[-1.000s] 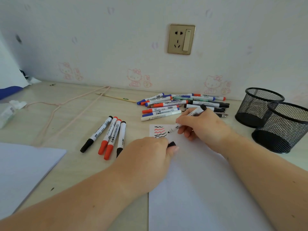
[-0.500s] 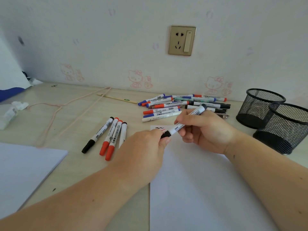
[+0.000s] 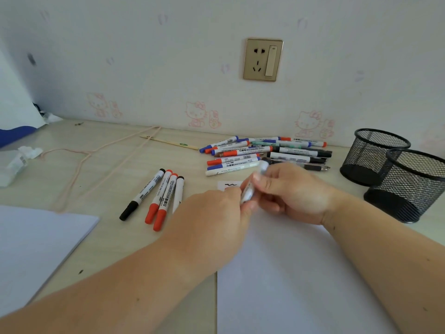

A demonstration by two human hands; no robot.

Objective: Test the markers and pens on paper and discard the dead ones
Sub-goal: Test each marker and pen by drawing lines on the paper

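My right hand grips a white whiteboard marker, blurred by motion, above the top of the white test sheet. My left hand meets the marker's lower end with its fingertips; the black cap is hidden between them. A black squiggle shows on the sheet just beyond my hands. A pile of several markers and pens lies behind my hands. Several capped markers, black and red, lie in a row to the left.
Two black mesh pen cups stand at the right. Another white sheet lies at the near left. A pink cord, a thin stick and crumpled paper sit on the wooden desk. The wall with a socket is close behind.
My right hand lifted the marker's tip off the sheet. My left hand brought the black cap up to the tip, and both hands now meet at the marker.
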